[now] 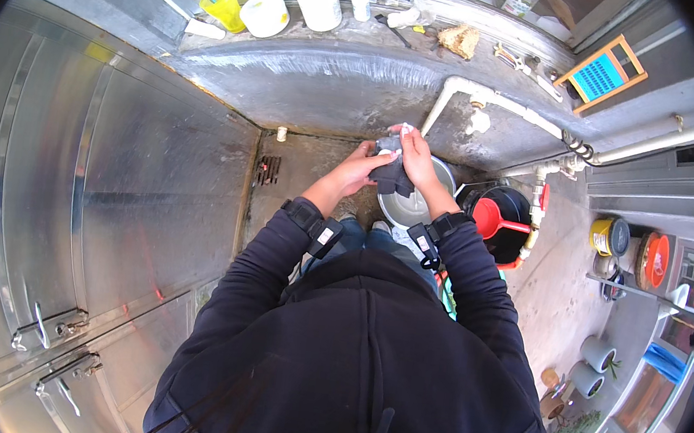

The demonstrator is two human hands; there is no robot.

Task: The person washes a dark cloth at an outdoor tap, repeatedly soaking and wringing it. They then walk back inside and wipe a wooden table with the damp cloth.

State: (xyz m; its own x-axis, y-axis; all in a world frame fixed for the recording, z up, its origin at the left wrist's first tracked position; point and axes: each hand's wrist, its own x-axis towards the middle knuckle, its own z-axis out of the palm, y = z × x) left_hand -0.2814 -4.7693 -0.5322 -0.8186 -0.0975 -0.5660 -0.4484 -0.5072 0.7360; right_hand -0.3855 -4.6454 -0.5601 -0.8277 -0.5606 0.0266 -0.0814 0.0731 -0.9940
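Observation:
In front of my body, both hands are closed on a dark grey wet-looking cloth [395, 179], bunched up, with one end hanging down. My left hand [357, 168] grips it from the left, thumb on top. My right hand [417, 160] presses on it from the right, with white suds on the fingers. The cloth's exact kind cannot be made out. Below the hands, on the floor, stands a round pale basin [405, 212], partly hidden by the right hand and cloth.
Right of the basin, a red dipper [489, 219] lies over a black bucket [509, 249]. White pipes [511, 104] run along the wall. Bottles [319, 2], a yellow cup [225, 8] and a blue washboard [602, 76] line the ledge. Metal doors [151, 145] stand at left.

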